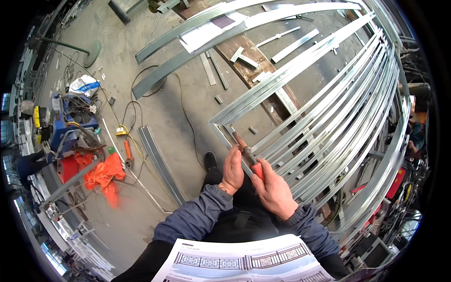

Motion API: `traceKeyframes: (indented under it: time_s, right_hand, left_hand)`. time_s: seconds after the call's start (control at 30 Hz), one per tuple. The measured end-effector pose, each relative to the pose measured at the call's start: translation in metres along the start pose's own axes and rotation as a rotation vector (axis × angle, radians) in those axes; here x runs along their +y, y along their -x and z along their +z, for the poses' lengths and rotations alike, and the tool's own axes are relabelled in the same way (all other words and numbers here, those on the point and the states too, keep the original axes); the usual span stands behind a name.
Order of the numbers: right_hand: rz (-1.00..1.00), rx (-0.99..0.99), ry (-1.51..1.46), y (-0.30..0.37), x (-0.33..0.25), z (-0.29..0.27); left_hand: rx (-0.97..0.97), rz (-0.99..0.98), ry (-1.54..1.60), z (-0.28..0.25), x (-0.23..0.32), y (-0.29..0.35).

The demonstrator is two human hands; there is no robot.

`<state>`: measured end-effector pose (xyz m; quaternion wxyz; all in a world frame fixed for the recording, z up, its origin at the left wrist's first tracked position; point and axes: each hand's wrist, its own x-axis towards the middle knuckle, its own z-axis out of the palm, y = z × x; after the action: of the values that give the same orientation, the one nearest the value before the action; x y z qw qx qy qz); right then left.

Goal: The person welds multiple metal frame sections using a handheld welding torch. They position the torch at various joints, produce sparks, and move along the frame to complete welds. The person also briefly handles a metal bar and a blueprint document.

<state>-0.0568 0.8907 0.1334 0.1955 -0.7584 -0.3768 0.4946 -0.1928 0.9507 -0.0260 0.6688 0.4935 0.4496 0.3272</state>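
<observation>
My right hand (pixel 277 192) is closed round the red handle of a long tool (pixel 244 146), whose worn shaft and orange-brown end point away from me and to the left. What kind of tool it is cannot be made out. Beside the shaft, my left hand (pixel 232 171) is held up with its fingers stretched out and close together, its palm towards the tool. Just beyond both hands lies the near corner of a galvanized metal frame (pixel 221 123). Many thin metal bars (pixel 324 136) run lengthwise inside that frame.
A printed sheet with railing pictures (pixel 225 254) lies near my waist. On the left stand a blue machine (pixel 70 124) with cables and an orange plastic bag (pixel 105 171). A metal channel (pixel 159 164) lies on the floor; curved flat bars (pixel 188 58) reach across the far side.
</observation>
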Motion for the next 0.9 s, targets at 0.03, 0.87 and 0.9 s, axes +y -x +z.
traceKeyframes:
  time_s: [0.03,0.87,0.9]
  right_hand:
    - [-0.023,0.021,0.023,-0.003,0.006,0.010]
    - [-0.041,0.006,0.084,-0.041,0.007,0.034]
    - [-0.036,-0.002,0.082,-0.041,0.008,0.034]
  left_hand:
    - [-0.041,0.013,0.028,-0.005,0.001,0.001]
    - [-0.127,-0.287,0.436,-0.001,-0.011,-0.003]
    - [-0.110,-0.284,0.418,-0.001,-0.012,-0.003]
